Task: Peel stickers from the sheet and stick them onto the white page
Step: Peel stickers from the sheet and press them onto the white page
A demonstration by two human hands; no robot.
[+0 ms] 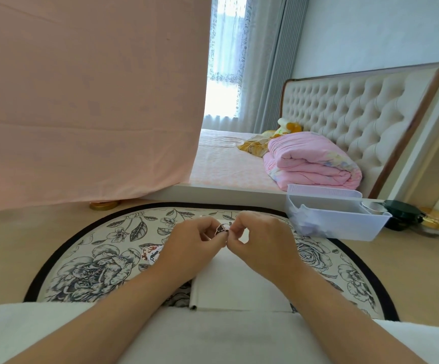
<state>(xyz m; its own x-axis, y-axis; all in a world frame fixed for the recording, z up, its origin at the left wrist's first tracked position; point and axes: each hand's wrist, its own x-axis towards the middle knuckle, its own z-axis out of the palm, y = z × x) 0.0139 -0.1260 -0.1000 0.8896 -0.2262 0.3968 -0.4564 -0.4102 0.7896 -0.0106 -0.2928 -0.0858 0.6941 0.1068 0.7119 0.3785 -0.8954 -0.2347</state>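
Both hands pinch one small sticker (222,229): left hand (196,239) holds it tight, right hand (259,236) picks its edge; thin, floppy, sticky, above the white page (236,282)

- Hands: two, left hand (192,241) and right hand (261,239).
- Stickers: two, one small sticker (222,229) between the hands, one larger sticker (152,254) on the rug (95,264).
- White pages: one (229,282).
- Plastic bins: one (334,216).
- Folded pink quilts: one (310,164).
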